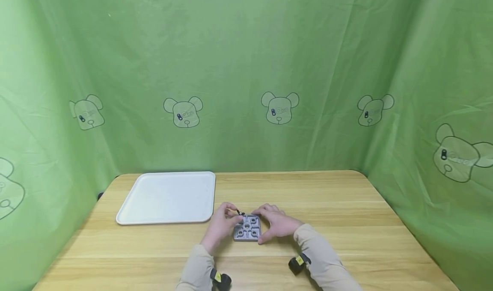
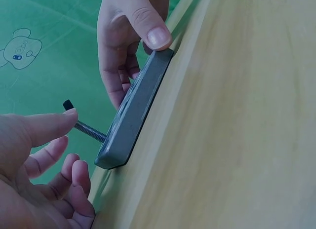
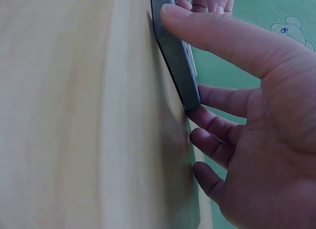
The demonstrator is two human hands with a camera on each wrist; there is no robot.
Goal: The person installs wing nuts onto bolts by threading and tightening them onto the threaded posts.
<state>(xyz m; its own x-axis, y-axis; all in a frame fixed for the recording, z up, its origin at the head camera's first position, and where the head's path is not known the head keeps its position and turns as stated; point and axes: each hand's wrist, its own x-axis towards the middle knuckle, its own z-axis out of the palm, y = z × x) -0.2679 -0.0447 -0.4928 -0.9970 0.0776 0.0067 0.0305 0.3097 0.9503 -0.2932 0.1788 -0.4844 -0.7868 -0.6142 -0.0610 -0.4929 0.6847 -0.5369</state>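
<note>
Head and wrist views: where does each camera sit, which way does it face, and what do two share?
Head: on the head, facing forward and down at the metal plate; left hand, right hand and sleeves show.
Left wrist: on that wrist, facing the threaded bolt; left hand near, right beyond.
Right wrist: on that wrist, facing the plate; right hand near, left fingers beyond.
Shared: both wrist views show the plate and hands.
</note>
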